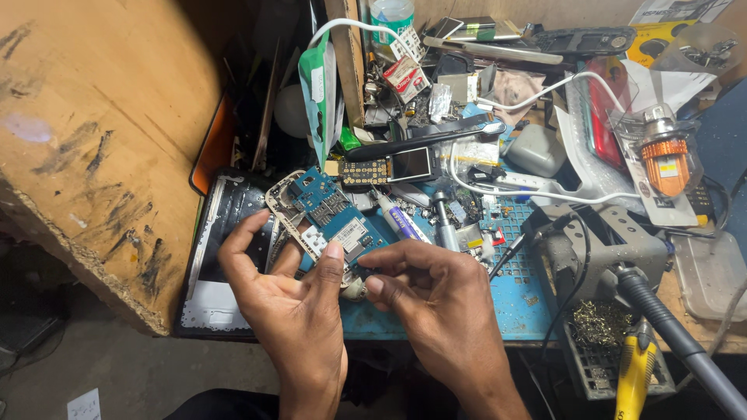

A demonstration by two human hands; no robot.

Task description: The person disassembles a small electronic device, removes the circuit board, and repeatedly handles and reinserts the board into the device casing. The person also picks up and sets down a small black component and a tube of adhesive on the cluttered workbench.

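**Two hands on a bare phone board at a crowded repair bench**

Right, we look down on a wooden bench [692,299] packed with parts, and over its middle lies a blue work mat [523,299], scuffed and dotted with small debris. At nine o'clock a big scratched wooden panel [93,148] fills the view, with grey floor below it at seven. At twelve o'clock we see a heap of phone shells, packets and a white cable [545,89] looping across. Out at three sits an orange-bodied bulb [666,159] in clear packaging, and at four to five o'clock a metal soldering stand [615,257] with a grey-handled iron [677,330] and a yellow-handled tool [634,373] beside it. A dark tablet frame [222,257] lies flat at eight o'clock.

Now the centre. We hold a blue phone circuit board [336,218], still seated in its pale plastic frame and tilted up toward eleven o'clock. It shows silver shields, a white label and small gold contacts. Just above it at twelve lies a small phone with keypad and dark screen [389,167].

Our left hand [292,299] cups the board from below, thumb pressed on its lower end, the other fingers spread loosely. Our right hand [436,292] is curled narrow, fingertips pinched at the board's lower edge. What they pinch there, we cannot tell.
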